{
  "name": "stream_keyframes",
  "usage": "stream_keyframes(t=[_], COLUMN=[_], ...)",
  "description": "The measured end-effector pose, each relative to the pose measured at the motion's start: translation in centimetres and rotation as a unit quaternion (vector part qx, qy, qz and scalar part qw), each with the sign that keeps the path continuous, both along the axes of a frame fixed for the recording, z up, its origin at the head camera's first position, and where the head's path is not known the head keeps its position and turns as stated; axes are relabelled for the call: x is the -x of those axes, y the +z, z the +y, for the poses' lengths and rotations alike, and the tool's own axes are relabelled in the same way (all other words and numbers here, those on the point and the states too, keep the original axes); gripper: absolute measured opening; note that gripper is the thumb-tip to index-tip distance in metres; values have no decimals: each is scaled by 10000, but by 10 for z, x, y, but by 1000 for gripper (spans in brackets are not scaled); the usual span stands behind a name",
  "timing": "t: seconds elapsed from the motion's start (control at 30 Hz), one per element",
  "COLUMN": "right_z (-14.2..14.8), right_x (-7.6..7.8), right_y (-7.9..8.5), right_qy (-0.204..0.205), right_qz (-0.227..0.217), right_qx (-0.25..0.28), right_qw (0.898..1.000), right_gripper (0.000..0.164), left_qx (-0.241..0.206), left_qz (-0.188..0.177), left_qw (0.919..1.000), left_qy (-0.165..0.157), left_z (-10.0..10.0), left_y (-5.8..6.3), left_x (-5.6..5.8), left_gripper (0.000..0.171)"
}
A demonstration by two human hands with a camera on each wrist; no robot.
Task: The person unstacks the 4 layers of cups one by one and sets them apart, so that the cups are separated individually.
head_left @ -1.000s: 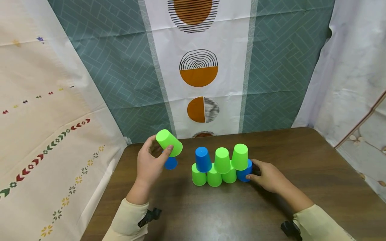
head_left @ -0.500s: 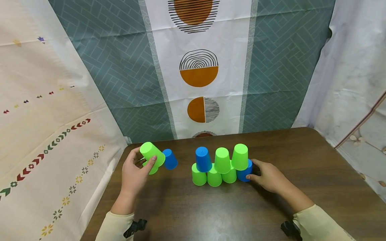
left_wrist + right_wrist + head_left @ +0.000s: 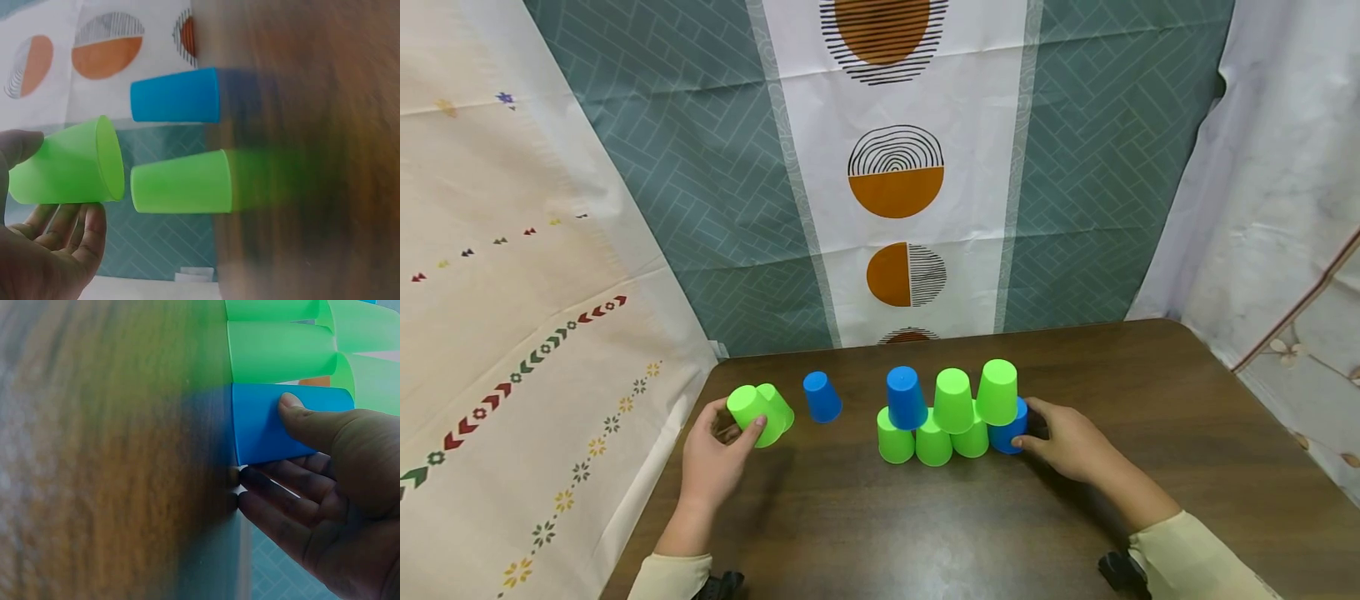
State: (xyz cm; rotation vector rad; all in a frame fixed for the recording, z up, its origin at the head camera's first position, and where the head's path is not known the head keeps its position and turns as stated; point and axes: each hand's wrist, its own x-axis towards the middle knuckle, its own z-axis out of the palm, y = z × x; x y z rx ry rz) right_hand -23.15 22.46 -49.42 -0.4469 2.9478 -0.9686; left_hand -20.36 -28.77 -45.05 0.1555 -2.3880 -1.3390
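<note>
My left hand [image 3: 711,462] holds a light green cup [image 3: 65,165] between thumb and fingers, tilted and raised off the table. Just beyond it in the head view, another green cup [image 3: 181,182] stands upside down. My right hand [image 3: 1063,437] grips the blue cup [image 3: 269,422] at the right end of a stack's bottom row, thumb on its near side. Three green cups [image 3: 895,437] make up the rest of that row. Above them sit a blue cup [image 3: 906,397] and two green cups [image 3: 953,400], all upside down.
A lone blue cup [image 3: 822,397] stands upside down between the left hand and the stack. The brown wooden table [image 3: 925,533] ends at a patterned cloth [image 3: 752,208] hanging behind. More cloth hangs at both sides.
My left hand has moved left and down toward me with its green cup, uncovering the standing green and lone blue cups. The right hand stays at the stack.
</note>
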Motion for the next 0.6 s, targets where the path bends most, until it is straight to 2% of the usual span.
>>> stream_keyframes(t=[0.3,0.6], right_z=[0,1], right_x=[0,1], right_y=[-2,-2], right_qy=[-4,11], right_qz=[-55,-29], right_qx=[25,42], right_qw=[10000,10000], right_gripper=[68,68], left_qx=[206,505], left_qz=[-429,-1016], left_qw=[9989,9932], left_qy=[-34,-250], left_z=[-15,-23], left_y=[-14,-17], left_x=[1,0], left_gripper=[56,61])
